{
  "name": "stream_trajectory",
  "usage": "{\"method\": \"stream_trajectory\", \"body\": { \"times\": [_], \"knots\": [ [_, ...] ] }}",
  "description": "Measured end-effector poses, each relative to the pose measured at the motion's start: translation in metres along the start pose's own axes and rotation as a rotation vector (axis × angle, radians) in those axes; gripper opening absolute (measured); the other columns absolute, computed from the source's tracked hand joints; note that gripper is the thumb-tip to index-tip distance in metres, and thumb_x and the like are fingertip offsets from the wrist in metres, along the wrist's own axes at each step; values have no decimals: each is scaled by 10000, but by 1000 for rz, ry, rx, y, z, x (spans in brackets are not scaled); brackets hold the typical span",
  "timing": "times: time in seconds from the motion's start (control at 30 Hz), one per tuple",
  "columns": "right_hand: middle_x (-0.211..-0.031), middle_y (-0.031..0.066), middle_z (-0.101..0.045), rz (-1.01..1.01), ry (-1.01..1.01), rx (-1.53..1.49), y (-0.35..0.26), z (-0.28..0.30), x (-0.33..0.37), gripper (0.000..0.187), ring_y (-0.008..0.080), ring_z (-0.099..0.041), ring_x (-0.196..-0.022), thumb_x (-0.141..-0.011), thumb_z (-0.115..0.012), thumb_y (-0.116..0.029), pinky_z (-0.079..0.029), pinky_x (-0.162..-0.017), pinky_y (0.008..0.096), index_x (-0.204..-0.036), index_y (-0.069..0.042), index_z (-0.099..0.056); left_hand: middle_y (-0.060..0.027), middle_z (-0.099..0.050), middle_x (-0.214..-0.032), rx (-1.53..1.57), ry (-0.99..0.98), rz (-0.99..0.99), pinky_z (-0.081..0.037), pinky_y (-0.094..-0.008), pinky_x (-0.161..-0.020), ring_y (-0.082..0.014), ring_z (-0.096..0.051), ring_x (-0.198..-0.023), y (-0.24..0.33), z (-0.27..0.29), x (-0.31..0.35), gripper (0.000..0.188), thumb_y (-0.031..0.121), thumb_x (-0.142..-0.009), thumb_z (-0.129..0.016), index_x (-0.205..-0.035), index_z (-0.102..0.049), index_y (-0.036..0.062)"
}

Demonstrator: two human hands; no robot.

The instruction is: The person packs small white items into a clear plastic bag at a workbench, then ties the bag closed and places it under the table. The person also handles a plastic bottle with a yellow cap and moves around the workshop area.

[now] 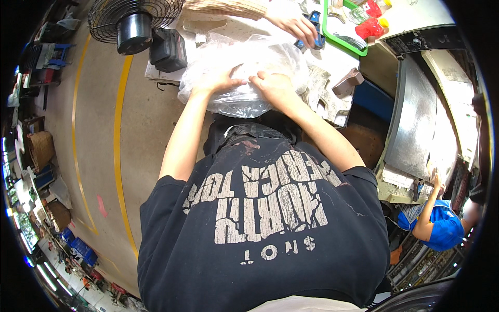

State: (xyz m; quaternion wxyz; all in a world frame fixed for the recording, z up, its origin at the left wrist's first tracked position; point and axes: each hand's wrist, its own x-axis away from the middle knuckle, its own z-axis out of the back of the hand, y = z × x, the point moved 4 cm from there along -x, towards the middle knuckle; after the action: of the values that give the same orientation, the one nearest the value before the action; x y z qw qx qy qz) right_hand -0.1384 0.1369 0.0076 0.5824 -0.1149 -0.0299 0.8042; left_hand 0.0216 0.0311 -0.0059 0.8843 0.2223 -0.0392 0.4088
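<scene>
A large clear plastic bag [244, 106] lies bunched over the near edge of the white table in front of me, its front part hanging down. My left hand [221, 82] is on the bag's left side, thumb pointing inward, gripping the film. Opposite it, my right hand [275, 87] grips the plastic with its fingers bent. A small gap separates the two hands. Whitish contents seem to show through the film, but I cannot make out what they are. Another person's hand [299, 26] reaches in from the far side, touching a blue object [315, 32].
A black wire fan [134, 34] and a black box [168, 51] stand at the far left. Pale shaped pieces [321, 91] lie right of the bag. A green tray [326, 26] holds bottles with red labels. At the right, a person in blue [442, 226] works beside a metal-topped machine [410, 119].
</scene>
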Motion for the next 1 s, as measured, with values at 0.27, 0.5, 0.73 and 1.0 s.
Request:
{"method": "stream_trajectory", "body": {
  "times": [0.27,0.5,0.73,1.0],
  "knots": [
    [-995,114,-701,-123,-23,10,34,-11,-4,282,343,-727,-904,-916,-597,-111,-591,-775,438,-1187,-119,-673,-184,-553,-1507,86,61,101,-359,-458,-1196,-364,-481,-1417,-4,-12,10,770,511,-864,-789,-1490,-553,130],
    [-971,116,-680,36,46,-112,-14,9,-8,254,311,-692,-979,-861,-618,-114,-571,-803,420,-1102,-90,-694,-217,-575,-1476,353,-27,259,-406,-457,-1159,-378,-529,-1380,-17,-34,31,803,505,-863,-795,-1505,-531,102],
    [-1010,148,-696,-168,-104,-4,15,-13,-19,141,328,-706,-1005,-897,-606,-139,-580,-814,434,-992,-69,-683,-226,-571,-1480,425,-42,282,-403,-441,-1162,-358,-526,-1392,-20,-37,30,781,474,-880,-792,-1504,-529,85],
    [-1064,135,-709,24,-51,-85,-22,-13,-29,194,323,-710,-1017,-920,-581,-162,-561,-861,461,-1073,-86,-672,-223,-549,-1510,479,-12,233,-392,-435,-1176,-352,-506,-1416,-25,-42,30,823,466,-877,-797,-1541,-487,91]
  ]
}}
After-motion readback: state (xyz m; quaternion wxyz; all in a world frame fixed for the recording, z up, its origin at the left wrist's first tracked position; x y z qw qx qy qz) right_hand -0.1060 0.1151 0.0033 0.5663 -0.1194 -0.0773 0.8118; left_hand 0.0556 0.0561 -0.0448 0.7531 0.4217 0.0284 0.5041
